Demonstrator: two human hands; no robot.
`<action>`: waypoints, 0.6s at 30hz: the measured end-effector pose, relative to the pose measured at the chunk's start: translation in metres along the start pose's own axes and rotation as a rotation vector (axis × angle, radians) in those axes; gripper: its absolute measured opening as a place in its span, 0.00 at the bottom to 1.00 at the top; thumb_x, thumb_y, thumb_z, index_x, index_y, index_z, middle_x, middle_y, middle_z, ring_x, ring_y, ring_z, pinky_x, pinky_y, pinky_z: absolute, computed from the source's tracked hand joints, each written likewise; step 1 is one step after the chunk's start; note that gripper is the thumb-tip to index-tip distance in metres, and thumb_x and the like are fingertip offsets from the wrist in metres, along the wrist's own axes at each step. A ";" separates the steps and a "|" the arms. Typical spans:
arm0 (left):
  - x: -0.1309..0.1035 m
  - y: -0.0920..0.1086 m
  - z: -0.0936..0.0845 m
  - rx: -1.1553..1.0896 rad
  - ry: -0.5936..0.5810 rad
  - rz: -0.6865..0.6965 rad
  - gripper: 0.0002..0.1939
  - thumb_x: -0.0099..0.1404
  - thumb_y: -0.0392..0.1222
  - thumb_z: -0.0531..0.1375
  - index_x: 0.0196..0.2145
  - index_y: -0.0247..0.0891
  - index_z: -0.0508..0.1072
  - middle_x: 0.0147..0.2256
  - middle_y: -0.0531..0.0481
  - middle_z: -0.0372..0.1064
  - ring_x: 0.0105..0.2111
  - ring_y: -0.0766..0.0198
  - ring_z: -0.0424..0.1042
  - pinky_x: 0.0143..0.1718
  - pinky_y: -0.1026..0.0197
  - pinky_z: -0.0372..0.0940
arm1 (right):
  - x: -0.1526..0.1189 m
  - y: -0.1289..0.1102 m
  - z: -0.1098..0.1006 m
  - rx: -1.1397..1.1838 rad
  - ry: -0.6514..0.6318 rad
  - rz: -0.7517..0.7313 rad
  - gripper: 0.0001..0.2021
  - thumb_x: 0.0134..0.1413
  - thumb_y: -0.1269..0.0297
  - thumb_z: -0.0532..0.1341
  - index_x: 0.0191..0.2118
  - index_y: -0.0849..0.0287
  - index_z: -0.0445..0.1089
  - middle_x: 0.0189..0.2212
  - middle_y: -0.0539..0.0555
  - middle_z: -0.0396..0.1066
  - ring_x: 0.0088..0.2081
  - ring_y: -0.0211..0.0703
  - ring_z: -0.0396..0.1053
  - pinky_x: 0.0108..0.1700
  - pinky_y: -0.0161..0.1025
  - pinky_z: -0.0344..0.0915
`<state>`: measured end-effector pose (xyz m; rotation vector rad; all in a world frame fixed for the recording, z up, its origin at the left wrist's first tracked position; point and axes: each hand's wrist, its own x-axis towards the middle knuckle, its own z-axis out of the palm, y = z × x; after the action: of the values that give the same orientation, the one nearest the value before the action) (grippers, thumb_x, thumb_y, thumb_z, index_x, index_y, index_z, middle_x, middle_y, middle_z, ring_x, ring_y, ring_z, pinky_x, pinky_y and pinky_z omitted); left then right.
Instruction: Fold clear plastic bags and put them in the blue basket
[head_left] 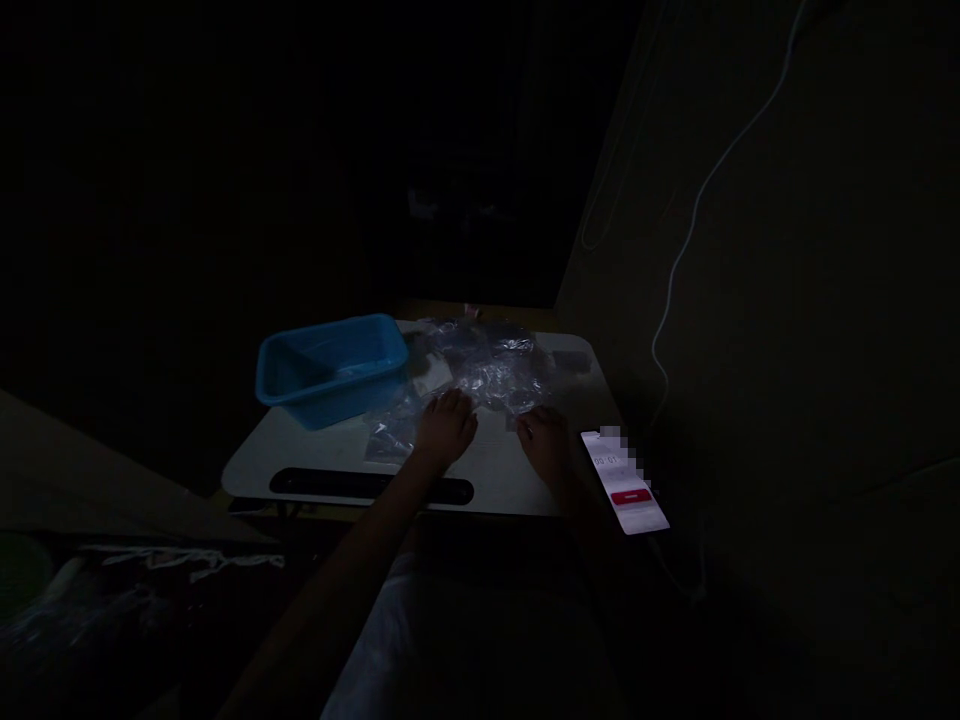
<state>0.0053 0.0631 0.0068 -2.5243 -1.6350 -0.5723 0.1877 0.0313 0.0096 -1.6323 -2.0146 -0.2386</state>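
Observation:
Clear, crinkled plastic bags [495,375] are spread over the middle and back of a small white table [495,465]. My left hand [448,432] rests palm down at their front edge, its short-looking fingers slightly apart. Close to it lies a flat clear plastic piece [391,437], and behind it a whitish piece [433,373]. My right hand [545,440] is at the right front of the plastic, with its thumb and fingers bent together at the edge. Dim light hides the finer detail of the fingers.
A blue plastic basin [337,395] stands at the table's left. A dark slot [367,486] runs along the front edge. On the right lies a lit phone [626,485] with a red button on screen. A white cable [694,215] hangs down the right wall.

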 end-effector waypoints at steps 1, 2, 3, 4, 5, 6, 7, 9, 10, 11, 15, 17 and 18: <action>0.000 0.000 -0.001 -0.008 0.019 -0.001 0.19 0.63 0.42 0.48 0.49 0.31 0.65 0.52 0.37 0.60 0.53 0.52 0.58 0.53 0.50 0.54 | 0.000 0.001 0.001 0.039 0.022 -0.030 0.09 0.53 0.68 0.54 0.28 0.59 0.71 0.29 0.55 0.70 0.36 0.44 0.63 0.39 0.39 0.55; -0.001 0.000 -0.002 -0.019 0.049 0.006 0.19 0.63 0.42 0.48 0.49 0.31 0.65 0.52 0.37 0.60 0.53 0.52 0.59 0.52 0.51 0.55 | -0.001 0.001 0.001 0.084 0.039 -0.064 0.08 0.53 0.69 0.54 0.29 0.59 0.71 0.30 0.55 0.70 0.36 0.44 0.63 0.39 0.39 0.56; -0.001 0.000 -0.003 -0.033 0.083 0.025 0.19 0.62 0.42 0.49 0.49 0.31 0.65 0.51 0.37 0.60 0.52 0.52 0.59 0.51 0.51 0.56 | -0.001 0.001 0.001 0.132 0.051 -0.099 0.09 0.54 0.69 0.54 0.30 0.59 0.71 0.30 0.55 0.70 0.36 0.43 0.63 0.40 0.39 0.56; -0.002 0.001 -0.005 -0.049 0.117 0.059 0.19 0.62 0.43 0.50 0.49 0.31 0.65 0.51 0.37 0.60 0.52 0.52 0.59 0.50 0.51 0.56 | -0.002 0.001 0.002 0.180 0.058 -0.131 0.09 0.54 0.69 0.53 0.30 0.59 0.71 0.30 0.54 0.71 0.36 0.43 0.64 0.40 0.39 0.57; -0.004 0.001 -0.006 -0.069 0.144 0.108 0.20 0.61 0.43 0.50 0.49 0.32 0.65 0.51 0.37 0.60 0.52 0.52 0.59 0.50 0.51 0.56 | -0.002 0.001 0.002 0.225 0.065 -0.153 0.09 0.54 0.69 0.53 0.31 0.59 0.71 0.30 0.54 0.71 0.35 0.43 0.64 0.40 0.38 0.57; -0.005 0.001 -0.007 -0.091 0.161 0.163 0.21 0.61 0.44 0.52 0.49 0.32 0.64 0.51 0.38 0.60 0.52 0.52 0.59 0.50 0.51 0.56 | -0.003 0.000 0.002 0.268 0.077 -0.161 0.10 0.55 0.69 0.52 0.31 0.59 0.71 0.30 0.55 0.71 0.35 0.42 0.64 0.39 0.38 0.58; -0.006 0.001 -0.008 -0.115 0.165 0.222 0.22 0.60 0.45 0.53 0.50 0.33 0.63 0.51 0.39 0.61 0.52 0.52 0.59 0.50 0.51 0.55 | -0.003 -0.001 0.003 0.305 0.092 -0.159 0.10 0.55 0.69 0.52 0.31 0.60 0.71 0.29 0.55 0.71 0.34 0.42 0.64 0.39 0.38 0.58; -0.007 0.002 -0.010 -0.158 0.148 0.325 0.25 0.59 0.45 0.55 0.52 0.33 0.61 0.51 0.39 0.61 0.51 0.53 0.59 0.51 0.51 0.55 | -0.004 -0.004 0.003 0.361 0.111 -0.148 0.10 0.55 0.69 0.52 0.31 0.59 0.71 0.28 0.54 0.71 0.33 0.42 0.64 0.38 0.38 0.59; -0.008 0.002 -0.010 -0.172 0.141 0.357 0.25 0.58 0.45 0.55 0.53 0.33 0.61 0.51 0.39 0.61 0.51 0.53 0.59 0.51 0.51 0.56 | -0.004 -0.006 0.003 0.376 0.109 -0.151 0.10 0.55 0.68 0.53 0.31 0.59 0.71 0.28 0.54 0.71 0.33 0.42 0.64 0.38 0.39 0.59; -0.008 0.002 -0.011 -0.180 0.137 0.377 0.24 0.58 0.44 0.55 0.52 0.33 0.62 0.51 0.40 0.61 0.51 0.53 0.59 0.50 0.52 0.56 | -0.005 -0.008 0.003 0.382 0.099 -0.159 0.10 0.55 0.68 0.53 0.31 0.58 0.71 0.28 0.54 0.71 0.34 0.43 0.64 0.38 0.39 0.59; -0.007 0.001 -0.008 -0.177 0.137 0.400 0.10 0.59 0.38 0.54 0.37 0.35 0.72 0.46 0.41 0.65 0.48 0.54 0.62 0.48 0.53 0.60 | -0.005 -0.012 0.004 0.392 0.063 -0.166 0.10 0.54 0.68 0.53 0.32 0.58 0.71 0.30 0.54 0.72 0.35 0.43 0.64 0.39 0.40 0.59; -0.006 -0.001 -0.006 -0.173 0.145 0.392 0.08 0.59 0.36 0.54 0.33 0.35 0.73 0.43 0.41 0.67 0.46 0.55 0.64 0.46 0.53 0.62 | -0.006 -0.012 0.004 0.416 0.070 -0.146 0.10 0.53 0.69 0.53 0.35 0.59 0.71 0.31 0.55 0.72 0.36 0.43 0.64 0.40 0.40 0.60; -0.006 -0.001 -0.005 -0.177 0.154 0.383 0.09 0.58 0.35 0.54 0.33 0.35 0.73 0.42 0.41 0.67 0.45 0.56 0.64 0.45 0.53 0.62 | -0.007 -0.011 0.004 0.419 0.073 -0.137 0.10 0.51 0.70 0.53 0.37 0.60 0.71 0.32 0.55 0.71 0.37 0.44 0.64 0.41 0.41 0.60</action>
<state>0.0006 0.0574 0.0086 -2.7338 -1.0529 -0.8687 0.1769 0.0246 0.0047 -1.2113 -1.9613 0.0732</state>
